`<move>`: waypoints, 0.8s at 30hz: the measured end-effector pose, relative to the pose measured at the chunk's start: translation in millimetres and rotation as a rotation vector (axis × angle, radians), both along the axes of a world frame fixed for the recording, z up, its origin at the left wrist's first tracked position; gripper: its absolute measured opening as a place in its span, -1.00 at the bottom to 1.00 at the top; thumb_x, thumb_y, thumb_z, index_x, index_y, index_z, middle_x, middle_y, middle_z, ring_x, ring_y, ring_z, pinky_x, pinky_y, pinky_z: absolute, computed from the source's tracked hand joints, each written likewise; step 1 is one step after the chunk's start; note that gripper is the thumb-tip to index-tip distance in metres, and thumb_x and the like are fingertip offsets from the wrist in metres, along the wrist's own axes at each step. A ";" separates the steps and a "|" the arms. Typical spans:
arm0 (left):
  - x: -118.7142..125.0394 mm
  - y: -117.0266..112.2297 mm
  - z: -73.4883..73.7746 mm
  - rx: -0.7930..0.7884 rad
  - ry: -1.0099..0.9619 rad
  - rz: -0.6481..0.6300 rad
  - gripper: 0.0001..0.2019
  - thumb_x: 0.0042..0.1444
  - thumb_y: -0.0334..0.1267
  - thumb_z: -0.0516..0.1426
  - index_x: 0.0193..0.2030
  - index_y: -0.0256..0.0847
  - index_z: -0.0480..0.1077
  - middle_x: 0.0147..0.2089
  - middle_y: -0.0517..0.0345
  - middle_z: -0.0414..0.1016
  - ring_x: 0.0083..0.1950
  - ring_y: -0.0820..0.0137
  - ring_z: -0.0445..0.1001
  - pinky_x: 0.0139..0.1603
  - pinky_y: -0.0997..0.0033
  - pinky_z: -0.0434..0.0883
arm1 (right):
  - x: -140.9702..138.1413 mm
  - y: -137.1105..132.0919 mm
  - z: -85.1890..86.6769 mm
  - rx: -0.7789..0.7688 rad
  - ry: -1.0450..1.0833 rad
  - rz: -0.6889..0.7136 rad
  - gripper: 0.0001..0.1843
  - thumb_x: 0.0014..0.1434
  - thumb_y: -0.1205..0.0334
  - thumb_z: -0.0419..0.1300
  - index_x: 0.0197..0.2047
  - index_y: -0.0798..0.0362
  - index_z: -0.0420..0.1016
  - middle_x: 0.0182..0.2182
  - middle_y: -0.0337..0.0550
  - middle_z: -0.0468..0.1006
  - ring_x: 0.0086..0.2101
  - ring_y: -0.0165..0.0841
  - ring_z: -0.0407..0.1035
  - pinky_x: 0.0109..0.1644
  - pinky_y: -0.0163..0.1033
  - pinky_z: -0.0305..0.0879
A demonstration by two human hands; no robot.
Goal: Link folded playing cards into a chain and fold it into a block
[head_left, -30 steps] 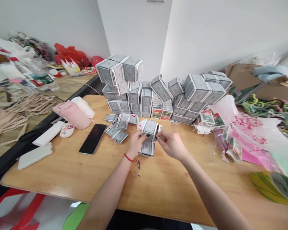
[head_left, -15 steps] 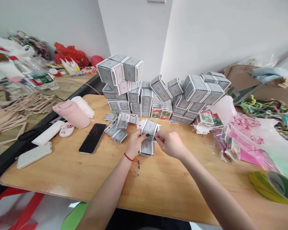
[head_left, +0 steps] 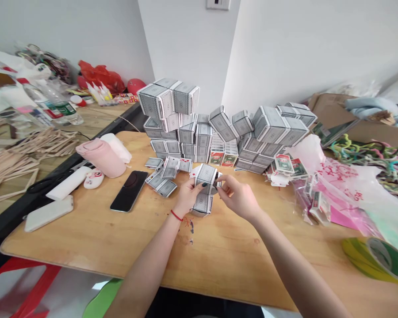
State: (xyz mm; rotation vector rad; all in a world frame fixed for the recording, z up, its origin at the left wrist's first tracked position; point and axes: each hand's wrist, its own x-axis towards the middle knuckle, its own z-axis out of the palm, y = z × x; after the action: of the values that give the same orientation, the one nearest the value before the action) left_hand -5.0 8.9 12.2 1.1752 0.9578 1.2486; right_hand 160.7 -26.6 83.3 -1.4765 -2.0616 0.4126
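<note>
My left hand (head_left: 186,196) and my right hand (head_left: 238,196) meet over the middle of the wooden table (head_left: 219,260). Both pinch a small box folded from grey-backed playing cards (head_left: 205,175), the left on its left side, the right on its right edge. A second folded card piece (head_left: 201,204) hangs or lies just beneath it, between my hands. Loose folded cards (head_left: 162,183) lie to the left. Behind them rises a wall of stacked card cubes (head_left: 219,128).
A black phone (head_left: 128,191), a pink roll (head_left: 101,157) and white cases (head_left: 48,213) lie at the left. Card packs (head_left: 290,164) and pink plastic bags (head_left: 345,190) fill the right, with tape rolls (head_left: 381,260) at the right edge. Wooden sticks (head_left: 16,154) cover the neighbouring table.
My hands have stayed at the card box; the right fingers have shifted a little closer onto its right edge. The view has tilted slightly.
</note>
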 end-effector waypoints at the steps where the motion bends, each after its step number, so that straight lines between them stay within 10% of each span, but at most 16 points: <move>1: 0.0 -0.1 -0.1 0.000 0.014 0.001 -0.73 -0.12 -0.16 0.20 -0.30 -0.30 0.44 -0.36 0.11 0.50 -0.32 0.40 0.39 -0.23 0.40 0.31 | 2.3 0.4 0.8 -0.009 0.005 -0.012 -0.75 0.07 0.23 0.04 -0.14 0.00 0.33 -0.59 -0.30 0.45 -0.56 -0.42 0.36 -0.45 -0.37 0.17; 14: -1.2 -3.9 7.1 0.065 0.053 -0.041 -0.73 -0.08 -0.18 0.18 -0.25 -0.30 0.43 -0.24 0.04 0.51 -0.21 0.32 0.43 -0.14 0.35 0.32 | 6.6 10.8 -26.0 -0.508 0.778 0.095 -0.17 0.02 0.12 0.15 0.27 0.06 -0.16 -0.62 -0.33 0.41 -0.64 -0.37 0.40 -0.56 -0.23 0.39; 24: -1.1 -2.9 4.8 0.038 0.008 -0.082 -0.70 -0.05 -0.17 0.17 -0.18 -0.26 0.41 -0.16 0.04 0.50 -0.18 0.33 0.43 -0.12 0.36 0.30 | 4.1 16.5 -26.7 -0.554 0.851 0.137 -0.21 -0.04 0.14 0.20 0.22 0.12 0.00 -0.69 -0.41 0.37 -0.67 -0.37 0.40 -0.55 -0.25 0.37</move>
State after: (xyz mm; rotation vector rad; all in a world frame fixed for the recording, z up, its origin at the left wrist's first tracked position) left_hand -6.1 6.1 17.0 1.2379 0.8866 1.2024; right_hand 164.8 -10.1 56.6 -1.1170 -1.3926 1.4685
